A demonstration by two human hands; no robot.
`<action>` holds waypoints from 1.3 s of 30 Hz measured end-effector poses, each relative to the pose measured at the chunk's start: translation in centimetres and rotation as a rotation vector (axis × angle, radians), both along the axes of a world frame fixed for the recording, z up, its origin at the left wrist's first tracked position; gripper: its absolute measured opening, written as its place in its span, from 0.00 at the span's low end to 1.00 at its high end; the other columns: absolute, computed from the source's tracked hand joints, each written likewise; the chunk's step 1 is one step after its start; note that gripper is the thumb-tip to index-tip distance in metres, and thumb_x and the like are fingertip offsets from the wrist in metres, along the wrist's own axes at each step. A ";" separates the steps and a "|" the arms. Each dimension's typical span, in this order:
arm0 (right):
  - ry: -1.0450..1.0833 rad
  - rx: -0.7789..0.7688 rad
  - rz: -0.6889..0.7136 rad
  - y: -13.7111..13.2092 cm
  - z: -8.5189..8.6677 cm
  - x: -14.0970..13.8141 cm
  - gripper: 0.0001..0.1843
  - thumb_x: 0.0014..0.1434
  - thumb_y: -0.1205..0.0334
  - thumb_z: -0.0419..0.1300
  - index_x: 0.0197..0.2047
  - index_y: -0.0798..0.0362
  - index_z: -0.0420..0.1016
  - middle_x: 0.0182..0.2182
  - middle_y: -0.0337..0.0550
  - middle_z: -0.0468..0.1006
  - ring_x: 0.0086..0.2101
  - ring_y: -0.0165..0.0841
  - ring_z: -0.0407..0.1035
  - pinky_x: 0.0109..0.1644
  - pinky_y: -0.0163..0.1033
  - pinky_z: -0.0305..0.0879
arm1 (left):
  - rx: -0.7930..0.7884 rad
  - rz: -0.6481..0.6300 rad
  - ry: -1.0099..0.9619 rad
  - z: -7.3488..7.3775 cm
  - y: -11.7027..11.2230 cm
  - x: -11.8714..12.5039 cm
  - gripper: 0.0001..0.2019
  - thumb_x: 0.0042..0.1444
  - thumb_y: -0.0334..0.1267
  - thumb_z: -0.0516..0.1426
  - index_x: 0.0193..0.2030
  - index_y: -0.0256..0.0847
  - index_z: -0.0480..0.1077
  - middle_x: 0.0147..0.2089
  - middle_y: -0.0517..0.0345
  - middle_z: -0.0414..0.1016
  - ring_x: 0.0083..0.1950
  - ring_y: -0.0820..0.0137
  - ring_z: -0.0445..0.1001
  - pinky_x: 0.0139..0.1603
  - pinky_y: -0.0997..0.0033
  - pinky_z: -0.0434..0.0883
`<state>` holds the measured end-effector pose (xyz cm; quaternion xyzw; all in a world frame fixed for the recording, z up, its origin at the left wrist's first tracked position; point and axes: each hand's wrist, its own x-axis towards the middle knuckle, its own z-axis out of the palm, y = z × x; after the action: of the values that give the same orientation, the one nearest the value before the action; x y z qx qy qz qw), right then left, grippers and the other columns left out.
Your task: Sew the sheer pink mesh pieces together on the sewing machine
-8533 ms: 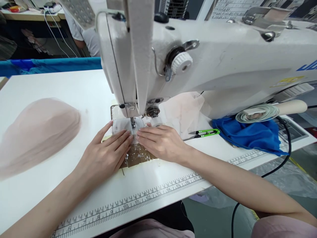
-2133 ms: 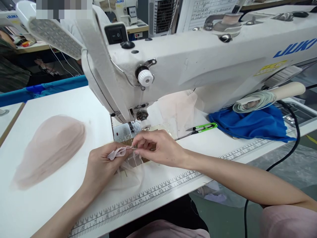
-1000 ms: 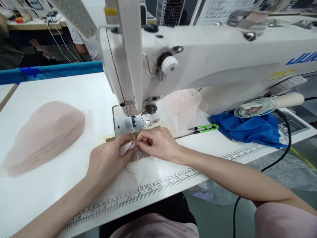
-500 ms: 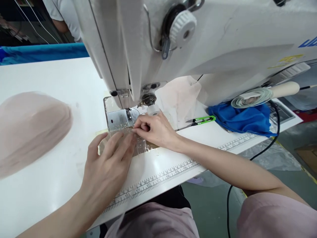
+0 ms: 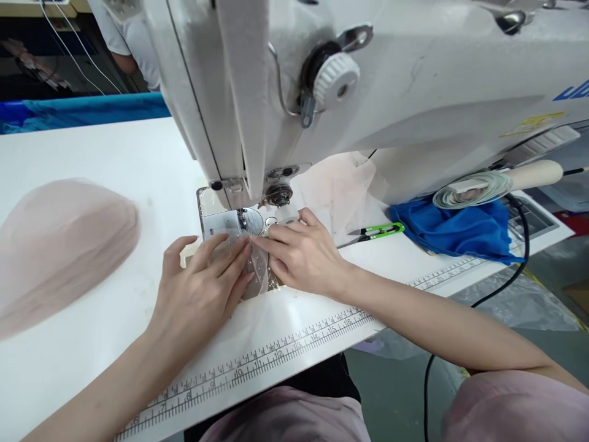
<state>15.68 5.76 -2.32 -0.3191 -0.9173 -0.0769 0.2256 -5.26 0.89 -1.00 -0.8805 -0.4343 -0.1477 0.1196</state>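
My left hand lies over a piece of sheer, pale fabric just in front of the sewing machine's presser foot. Its fingers are spread, their tips on the cloth. From the other side, my right hand reaches in with its index finger stretched to the same fabric edge, close to the left fingertips. Its other fingers are apart and partly bent. The metal needle plate shows beyond the hands. Part of the fabric is hidden under my left hand.
The sewing machine head looms over the work. Folded sheer pink fabric lies at left, more pale fabric behind the needle. Green thread snips, blue cloth and a coil of pale tape are at right. A person stands beyond.
My right hand has gone from a pinch at the fabric edge to extended fingers. My left fingers have drawn closer together near the presser foot. The view has shifted slightly.
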 end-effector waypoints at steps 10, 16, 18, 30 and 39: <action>-0.049 0.042 -0.026 0.1 0.0 -0.3 0.15 0.62 0.71 0.50 0.43 0.59 0.78 0.35 0.45 0.79 0.36 0.36 0.64 0.44 0.44 0.50 | -0.021 0.007 -0.071 -0.4 0.6 -0.2 0.17 0.66 0.38 0.54 0.60 0.44 0.68 0.57 0.51 0.77 0.64 0.52 0.70 0.64 0.42 0.54; -0.047 0.047 -0.027 0.3 -0.1 -0.4 0.16 0.63 0.70 0.50 0.47 0.60 0.77 0.37 0.46 0.80 0.38 0.37 0.65 0.45 0.45 0.50 | 0.000 -0.035 -0.052 -0.8 0.9 -0.2 0.17 0.66 0.39 0.54 0.57 0.32 0.70 0.57 0.43 0.77 0.65 0.49 0.67 0.64 0.44 0.59; -0.052 0.035 -0.032 0.3 -0.1 -0.4 0.16 0.63 0.70 0.50 0.45 0.59 0.78 0.37 0.46 0.80 0.38 0.37 0.65 0.46 0.45 0.50 | -0.007 -0.039 -0.051 -1.0 1.0 -0.2 0.18 0.66 0.39 0.53 0.57 0.30 0.70 0.59 0.41 0.75 0.66 0.48 0.66 0.63 0.44 0.60; -0.041 0.043 -0.031 0.3 0.1 -0.4 0.16 0.63 0.69 0.50 0.46 0.60 0.78 0.36 0.45 0.79 0.38 0.37 0.65 0.47 0.44 0.51 | -0.025 -0.013 -0.028 -1.3 1.1 -0.3 0.19 0.68 0.40 0.50 0.59 0.31 0.68 0.62 0.39 0.72 0.66 0.48 0.65 0.64 0.42 0.59; -0.059 0.044 -0.040 0.1 0.2 -0.4 0.15 0.63 0.70 0.50 0.44 0.59 0.78 0.37 0.46 0.80 0.37 0.36 0.65 0.47 0.45 0.51 | -0.005 -0.003 0.008 -1.2 0.9 -0.2 0.19 0.68 0.39 0.49 0.60 0.30 0.68 0.62 0.39 0.71 0.65 0.49 0.67 0.65 0.43 0.58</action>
<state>15.29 5.90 -2.13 -0.3298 -0.9151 -0.1106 0.2038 -5.41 1.79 -2.18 -0.8821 -0.4328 -0.1431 0.1188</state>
